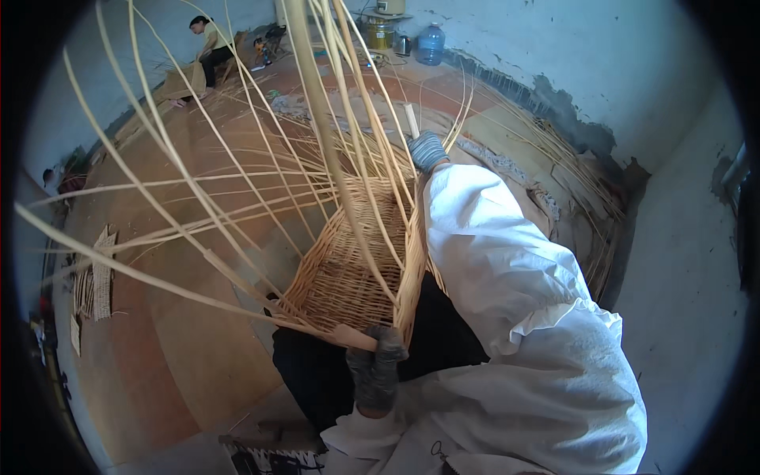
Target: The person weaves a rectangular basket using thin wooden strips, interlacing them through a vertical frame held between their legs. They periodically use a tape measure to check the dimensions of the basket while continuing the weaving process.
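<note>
Wicker basket [340, 281], part-woven, sits tilted on the dark cloth [451, 332] over the person's lap, w/ long pale canes [319, 119] fanning up & out from its rim, mostly to its L and far side. L hand [374, 364], in a dark grey glove, is at the basket's near end — closed over the rim, a bare finger or thumb lying along it (hard to say which). R hand [428, 150], grey-blue glove, is by the basket's far R corner; a pale stick-like piece [412, 120] juts up beside it, but can't tell if the fingers grip that, the rim or a cane. White sleeve [507, 253] runs along the basket's R side. Well beyond the basket: a seated co-worker [214, 43] far L, blue bottle [431, 45] by the wall. Loose canes [570, 162] lie R of the basket; woven strip [101, 277] well to its L.
</note>
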Demonstrator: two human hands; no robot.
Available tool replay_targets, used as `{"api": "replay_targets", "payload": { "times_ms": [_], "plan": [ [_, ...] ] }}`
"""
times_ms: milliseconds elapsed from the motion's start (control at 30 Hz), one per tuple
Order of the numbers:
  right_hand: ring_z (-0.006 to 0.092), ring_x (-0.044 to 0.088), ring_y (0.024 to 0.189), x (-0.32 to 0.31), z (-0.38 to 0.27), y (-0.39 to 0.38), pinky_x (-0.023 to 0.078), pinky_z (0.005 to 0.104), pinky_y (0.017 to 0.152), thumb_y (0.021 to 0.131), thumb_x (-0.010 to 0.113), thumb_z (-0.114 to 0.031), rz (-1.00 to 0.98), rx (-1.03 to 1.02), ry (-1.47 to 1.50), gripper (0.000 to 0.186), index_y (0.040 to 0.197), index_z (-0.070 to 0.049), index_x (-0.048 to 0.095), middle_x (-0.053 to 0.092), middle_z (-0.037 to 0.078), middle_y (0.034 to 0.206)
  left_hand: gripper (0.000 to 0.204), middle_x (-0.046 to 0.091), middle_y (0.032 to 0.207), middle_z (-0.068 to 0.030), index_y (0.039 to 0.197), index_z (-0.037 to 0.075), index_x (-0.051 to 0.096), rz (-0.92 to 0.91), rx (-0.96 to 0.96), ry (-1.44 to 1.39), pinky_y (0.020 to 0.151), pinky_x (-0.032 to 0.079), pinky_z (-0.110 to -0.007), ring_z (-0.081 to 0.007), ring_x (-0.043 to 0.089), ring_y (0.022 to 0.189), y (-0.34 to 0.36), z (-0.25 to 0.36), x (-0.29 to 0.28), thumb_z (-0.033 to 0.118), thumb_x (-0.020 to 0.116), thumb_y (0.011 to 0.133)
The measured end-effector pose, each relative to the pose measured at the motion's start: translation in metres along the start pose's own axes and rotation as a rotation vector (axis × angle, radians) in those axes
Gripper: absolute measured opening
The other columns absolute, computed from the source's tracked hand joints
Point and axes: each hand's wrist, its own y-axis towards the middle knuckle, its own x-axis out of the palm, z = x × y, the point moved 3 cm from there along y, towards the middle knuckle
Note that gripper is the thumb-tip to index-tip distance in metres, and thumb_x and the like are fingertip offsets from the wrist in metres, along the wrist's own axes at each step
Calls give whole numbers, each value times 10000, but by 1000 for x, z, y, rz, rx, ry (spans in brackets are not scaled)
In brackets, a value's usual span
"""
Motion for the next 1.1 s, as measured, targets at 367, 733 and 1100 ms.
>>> {"api": "replay_targets", "payload": {
  "times_ms": [367,733,1100],
  "plan": [
    [288,612,527,-89,-86,-190,493,395,574,814,536,-585,-388,-9,156,638,702,35,644,554,155,481,316,383,496,44,695,157,455,512,226,-137,310,308,-194,-60,377,364,-7,50,-192,365,509,928],
    [295,613,748,-77,-73,-273,468,401,729,825,578,-424,-98,-479,-209,530,1242,-117,466,616,127,810,539,479,1264,-213,1286,-10,424,677,923,1507,987,375,-411,-327,448,1187,-30,25,-103,230,635,852],
    [160,615,844,-93,180,-364,476,289,753,889,592,-207,67,-93,800,240,948,19,646,641,112,913,929,431,1307,-270,1380,-38,265,40,455,1209,975,379,-401,-359,478,1151,17,-80,-38,341,778,705]
  ]
}}
